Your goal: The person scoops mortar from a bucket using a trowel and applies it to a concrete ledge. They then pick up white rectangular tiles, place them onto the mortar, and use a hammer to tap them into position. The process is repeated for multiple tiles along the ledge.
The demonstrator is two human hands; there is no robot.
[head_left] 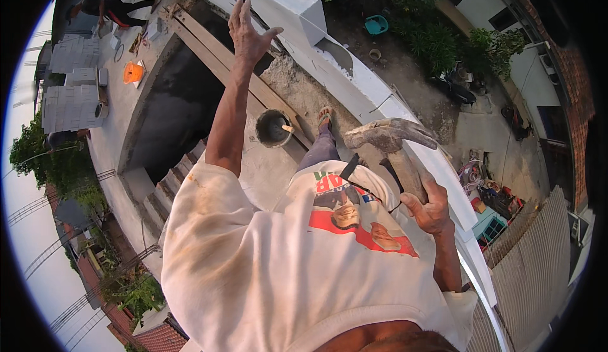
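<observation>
My left hand is stretched out ahead, fingers apart and holding nothing. It is nearest to a large white block at the top of the low white wall; I cannot tell whether it touches. In my right hand is a claw hammer, gripped by its handle, with the worn metal head pointing away from me. The hammer head overlaps the white wall in view. Between my arms, a dark bucket with a light-handled tool in it stands on the concrete floor near my foot.
Long wooden planks lie beside a dark stairwell opening on the left. Beyond it are stacked grey blocks, an orange bucket and a bending co-worker. Right of the wall, the ground drops to a yard.
</observation>
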